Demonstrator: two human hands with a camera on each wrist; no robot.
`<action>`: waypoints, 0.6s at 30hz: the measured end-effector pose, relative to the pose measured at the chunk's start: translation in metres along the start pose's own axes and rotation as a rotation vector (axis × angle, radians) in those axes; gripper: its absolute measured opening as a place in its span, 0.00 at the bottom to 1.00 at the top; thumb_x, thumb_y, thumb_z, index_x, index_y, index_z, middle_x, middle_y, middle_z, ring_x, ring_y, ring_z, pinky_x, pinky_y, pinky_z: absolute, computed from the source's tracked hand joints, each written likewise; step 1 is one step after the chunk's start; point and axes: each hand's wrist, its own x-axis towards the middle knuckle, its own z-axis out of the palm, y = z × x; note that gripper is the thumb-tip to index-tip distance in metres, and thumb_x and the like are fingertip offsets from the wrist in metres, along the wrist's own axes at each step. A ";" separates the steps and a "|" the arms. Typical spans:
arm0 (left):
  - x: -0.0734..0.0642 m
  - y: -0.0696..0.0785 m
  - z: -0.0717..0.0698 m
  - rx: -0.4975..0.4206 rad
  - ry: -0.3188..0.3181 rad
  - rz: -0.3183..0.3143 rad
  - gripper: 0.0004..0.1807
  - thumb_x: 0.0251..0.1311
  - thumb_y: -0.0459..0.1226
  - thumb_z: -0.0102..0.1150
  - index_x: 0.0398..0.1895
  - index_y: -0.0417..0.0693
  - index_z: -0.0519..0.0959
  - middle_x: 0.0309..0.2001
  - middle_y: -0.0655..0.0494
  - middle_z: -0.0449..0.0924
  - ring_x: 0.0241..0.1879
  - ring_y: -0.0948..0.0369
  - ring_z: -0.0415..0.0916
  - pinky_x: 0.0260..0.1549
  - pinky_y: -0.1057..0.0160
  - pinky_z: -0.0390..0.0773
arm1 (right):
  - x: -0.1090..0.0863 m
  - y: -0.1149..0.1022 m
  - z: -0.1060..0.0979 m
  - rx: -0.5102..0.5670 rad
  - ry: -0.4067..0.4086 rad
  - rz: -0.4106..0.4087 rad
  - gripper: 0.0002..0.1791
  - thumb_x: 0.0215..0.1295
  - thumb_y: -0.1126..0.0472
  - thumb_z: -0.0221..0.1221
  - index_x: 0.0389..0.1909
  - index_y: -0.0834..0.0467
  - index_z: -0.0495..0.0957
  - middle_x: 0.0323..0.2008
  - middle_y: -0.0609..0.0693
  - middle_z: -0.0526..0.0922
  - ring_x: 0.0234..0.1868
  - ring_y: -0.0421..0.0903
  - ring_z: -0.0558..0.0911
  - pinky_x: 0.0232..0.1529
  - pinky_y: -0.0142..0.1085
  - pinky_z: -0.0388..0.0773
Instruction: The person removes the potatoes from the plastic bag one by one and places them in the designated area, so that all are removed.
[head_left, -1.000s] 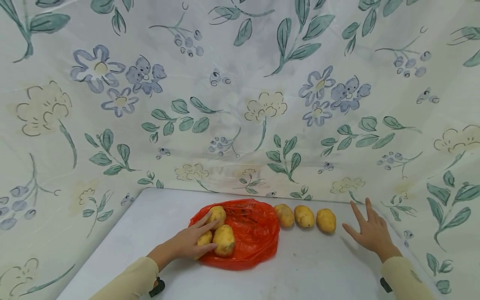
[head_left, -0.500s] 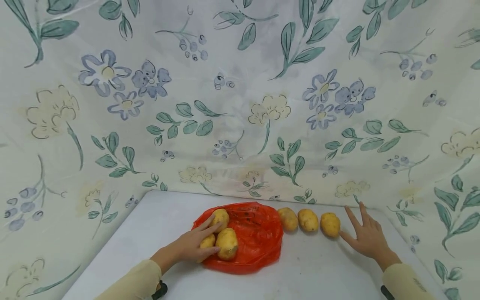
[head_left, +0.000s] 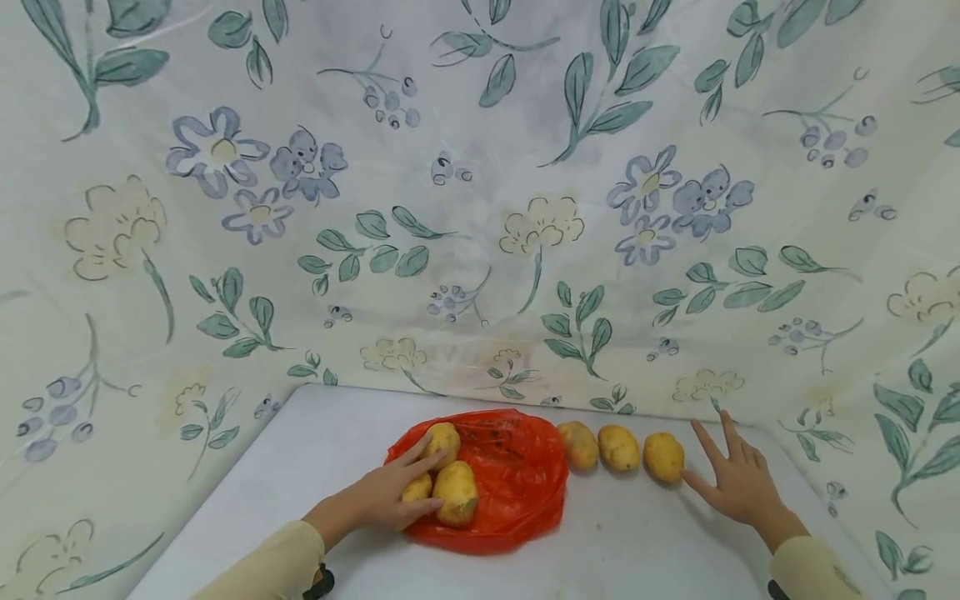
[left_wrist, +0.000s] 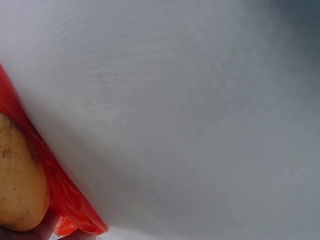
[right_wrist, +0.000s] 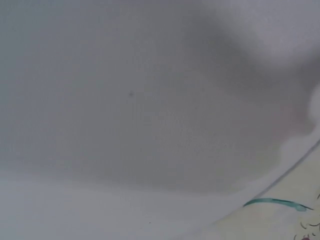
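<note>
Floral cloth (head_left: 480, 179) hangs behind & at sides. White table (head_left: 637, 542) below, its far edge by the cloth. Red plastic bag (head_left: 521, 475) lies approx. mid-table, crumpled, w/ 3 potatoes (head_left: 456, 494) at its L end. Beige sleeves (head_left: 266, 562) come in at bottom L & R. L hand (head_left: 386, 493) rests on those 3, fingers spread & fairly straight, thumb along the nearest one. R hand (head_left: 738, 483) open, fingers splayed, nr table's R side; thumb tip v. close to end potato (head_left: 663, 457), can't tell if touching. That's 1 of 3 in a row R of bag, incl. middle one (head_left: 618, 448) & one (head_left: 578, 446) right at bag's edge.
</note>
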 end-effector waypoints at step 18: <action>-0.002 0.003 -0.004 -0.022 0.009 0.009 0.42 0.61 0.64 0.55 0.77 0.66 0.57 0.81 0.50 0.40 0.68 0.36 0.64 0.59 0.30 0.68 | 0.003 -0.009 -0.005 0.031 0.019 -0.029 0.47 0.66 0.37 0.55 0.79 0.47 0.45 0.76 0.71 0.39 0.66 0.76 0.61 0.60 0.72 0.58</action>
